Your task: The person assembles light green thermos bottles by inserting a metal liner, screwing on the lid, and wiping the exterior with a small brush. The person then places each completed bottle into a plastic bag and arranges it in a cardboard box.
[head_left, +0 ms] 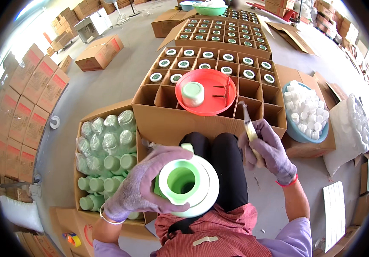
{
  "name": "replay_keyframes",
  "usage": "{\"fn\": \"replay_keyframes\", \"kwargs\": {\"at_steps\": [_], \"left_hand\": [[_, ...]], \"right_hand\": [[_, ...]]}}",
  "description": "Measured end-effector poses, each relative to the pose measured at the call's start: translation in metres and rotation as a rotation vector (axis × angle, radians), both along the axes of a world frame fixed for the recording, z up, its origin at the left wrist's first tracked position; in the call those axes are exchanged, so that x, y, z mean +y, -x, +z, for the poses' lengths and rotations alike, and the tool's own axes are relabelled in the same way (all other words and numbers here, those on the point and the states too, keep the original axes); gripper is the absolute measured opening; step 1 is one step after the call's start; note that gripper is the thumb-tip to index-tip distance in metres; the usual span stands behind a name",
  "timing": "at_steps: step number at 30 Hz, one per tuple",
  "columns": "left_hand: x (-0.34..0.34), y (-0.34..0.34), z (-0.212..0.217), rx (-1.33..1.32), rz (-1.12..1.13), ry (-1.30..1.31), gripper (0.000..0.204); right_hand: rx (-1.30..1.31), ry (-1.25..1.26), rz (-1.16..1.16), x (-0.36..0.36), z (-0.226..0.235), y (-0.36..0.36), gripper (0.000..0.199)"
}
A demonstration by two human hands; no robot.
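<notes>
Left hand (144,186) grips open green bottle (180,182) upright; right hand (265,147) clutches brush (249,124). Keep bottle mouth level, brush strokes steady.

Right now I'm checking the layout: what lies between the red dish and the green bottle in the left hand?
In the head view, the divided carton's near wall and the person's dark-clothed knees lie between the red dish and green bottle.

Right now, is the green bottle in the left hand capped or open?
Open. The bottle in the left hand shows a bare round mouth with the hollow green neck visible; no cap sits on it.
</notes>
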State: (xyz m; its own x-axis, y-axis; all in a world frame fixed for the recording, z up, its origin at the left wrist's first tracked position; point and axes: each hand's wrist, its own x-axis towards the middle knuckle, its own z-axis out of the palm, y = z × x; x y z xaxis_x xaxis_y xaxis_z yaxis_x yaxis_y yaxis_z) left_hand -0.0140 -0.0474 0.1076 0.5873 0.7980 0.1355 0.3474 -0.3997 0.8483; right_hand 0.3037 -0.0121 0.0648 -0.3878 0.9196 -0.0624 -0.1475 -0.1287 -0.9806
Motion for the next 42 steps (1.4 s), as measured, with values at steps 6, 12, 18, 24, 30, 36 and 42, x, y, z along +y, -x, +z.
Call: {"fn": "replay_keyframes", "kwargs": {"at_steps": [6,12,18,24,30,36,42], "left_hand": [[-0.011,-0.023,-0.009,0.130,0.149,-0.407,0.089],[-0.017,-0.037,0.000,0.299,0.263,-0.648,0.083],[0.001,-0.053,-0.043,0.494,0.293,-0.777,0.079],[0.000,-0.063,-0.080,0.506,0.297,-0.748,0.075],[0.001,-0.071,-0.093,0.528,0.339,-0.800,0.070],[-0.005,-0.072,-0.117,0.614,0.435,-0.899,0.059],[-0.017,-0.063,-0.149,0.637,0.521,-1.024,0.054]], "right_hand": [[-0.531,-0.620,0.190,-0.028,0.003,0.016,0.033],[-0.781,-0.973,0.060,-0.037,0.017,0.007,0.029],[-1.216,-1.098,0.096,-0.039,0.005,0.028,0.016],[-1.523,-1.108,0.180,-0.026,-0.012,0.039,0.014],[-1.597,-1.154,0.207,-0.026,-0.021,0.042,0.013],[-1.517,-0.848,0.251,-0.033,-0.031,0.054,0.018],[-1.067,-0.372,0.405,-0.026,-0.047,0.049,0.017]]}}
